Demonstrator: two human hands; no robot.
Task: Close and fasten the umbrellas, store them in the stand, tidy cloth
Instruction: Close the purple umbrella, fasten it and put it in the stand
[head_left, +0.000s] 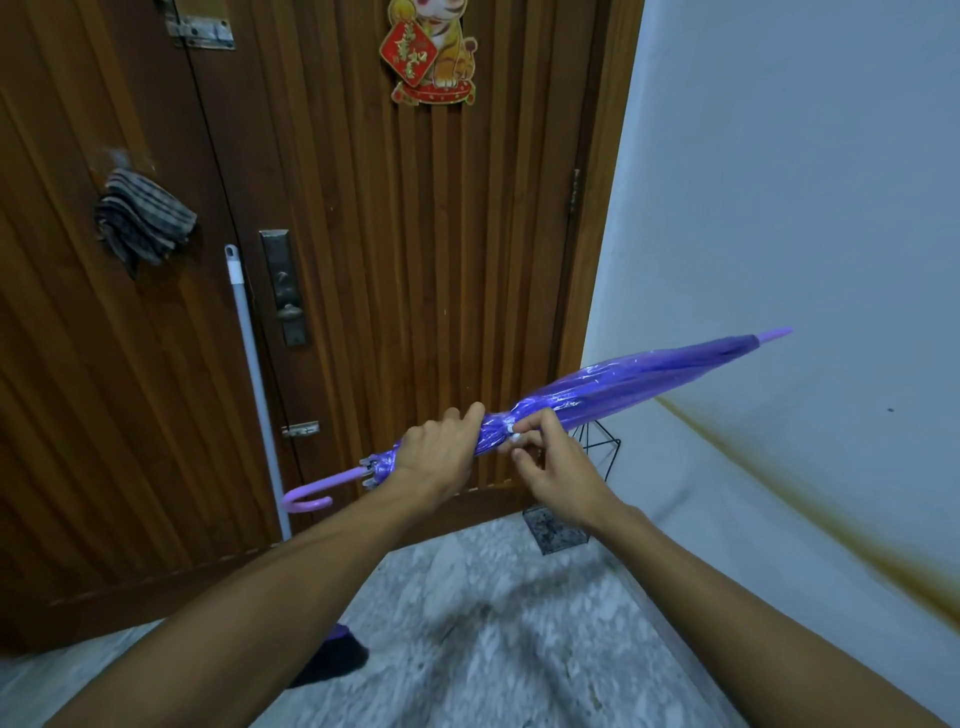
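Note:
A closed purple see-through umbrella (639, 382) lies almost level in front of me, its hooked pink handle (309, 496) to the left and its tip up to the right. My left hand (434, 454) grips the folded canopy near the handle end. Just right of it, my right hand (553, 467) pinches the small white snap of the fastening strap (513, 430) against the canopy. A black wire umbrella stand (597, 441) stands on the floor in the corner behind my right hand, mostly hidden. A striped cloth (143, 221) hangs on the wooden door at the left.
The brown wooden door (395, 249) fills the background, a white wall (779, 208) runs along the right. A white pole (254, 384) leans by the door lock. A dark purple object (332, 657) lies on the speckled floor (493, 623) under my left forearm.

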